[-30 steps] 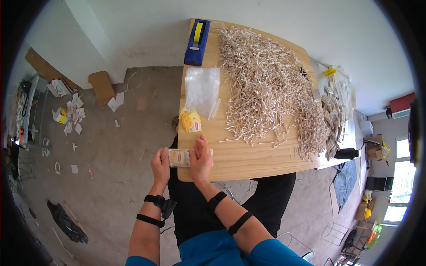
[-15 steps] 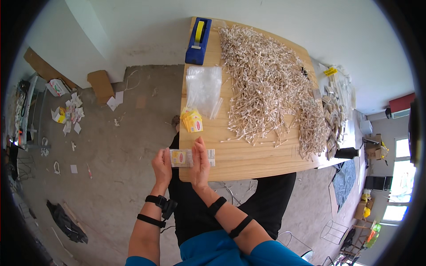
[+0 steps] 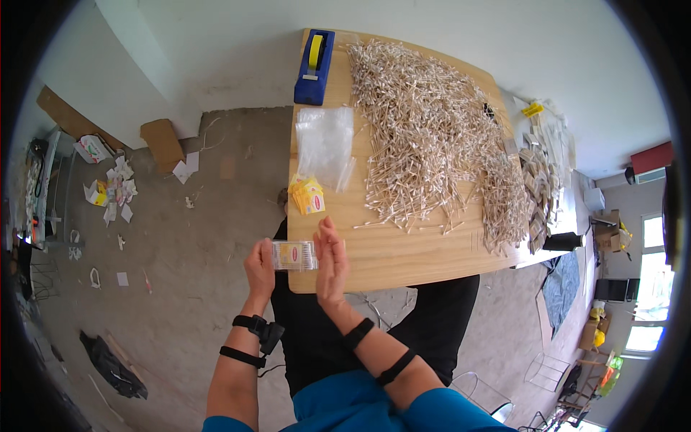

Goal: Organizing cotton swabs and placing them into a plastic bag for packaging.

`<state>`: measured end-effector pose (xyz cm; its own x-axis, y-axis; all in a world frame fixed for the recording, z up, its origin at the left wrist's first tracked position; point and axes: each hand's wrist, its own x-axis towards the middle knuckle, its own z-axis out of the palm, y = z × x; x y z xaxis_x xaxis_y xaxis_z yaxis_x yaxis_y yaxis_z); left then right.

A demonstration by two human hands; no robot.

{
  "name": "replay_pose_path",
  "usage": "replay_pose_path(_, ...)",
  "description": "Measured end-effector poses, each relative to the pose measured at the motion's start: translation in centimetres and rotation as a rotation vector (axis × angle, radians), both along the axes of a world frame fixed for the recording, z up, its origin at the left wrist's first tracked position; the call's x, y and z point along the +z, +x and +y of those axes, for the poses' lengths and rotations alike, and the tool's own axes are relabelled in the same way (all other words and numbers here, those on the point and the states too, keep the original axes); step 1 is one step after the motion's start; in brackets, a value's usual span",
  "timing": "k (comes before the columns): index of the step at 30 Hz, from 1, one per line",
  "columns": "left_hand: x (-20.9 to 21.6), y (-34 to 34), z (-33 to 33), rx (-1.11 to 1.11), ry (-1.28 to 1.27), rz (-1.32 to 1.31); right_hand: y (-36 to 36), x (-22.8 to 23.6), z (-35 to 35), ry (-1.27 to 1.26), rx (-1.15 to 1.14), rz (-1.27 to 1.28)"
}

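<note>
A clear plastic packet of cotton swabs [image 3: 294, 255] with a yellow card inside lies level over the table's near left corner. My left hand [image 3: 259, 271] grips its left end, thumb on top. At the packet's other end is my right hand [image 3: 332, 266], its fingers stretched out and palm turned toward the packet; whether it touches the plastic is hard to tell. Just beyond them on the table are a small pile of yellow cards [image 3: 308, 196] and a stack of clear plastic bags [image 3: 324, 144].
A large heap of loose cotton swabs [image 3: 425, 129] covers much of the wooden table [image 3: 403, 255]. At the far left corner stands a blue tape dispenser [image 3: 312, 83] with yellow tape. Packed swab bundles [image 3: 536, 187] lie beyond the right edge, near a black roll [image 3: 563, 241].
My right hand has shifted slightly right, from over the packet to its right end. The clear flap that stuck out past that hand no longer shows there.
</note>
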<state>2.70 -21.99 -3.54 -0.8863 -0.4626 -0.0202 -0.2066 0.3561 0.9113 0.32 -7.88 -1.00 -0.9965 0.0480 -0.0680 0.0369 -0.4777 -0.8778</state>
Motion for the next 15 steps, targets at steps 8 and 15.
replay_pose_path(8, -0.1, 0.3, 0.5, 0.030, 0.050, 0.015, 2.8, -2.6, 1.5, -0.095, -0.036, -0.137)
replay_pose_path(15, 0.6, 0.2, 0.5, 0.029, -0.030, -0.055, 2.8, -2.5, -0.5, -0.002, -0.013, -0.024)
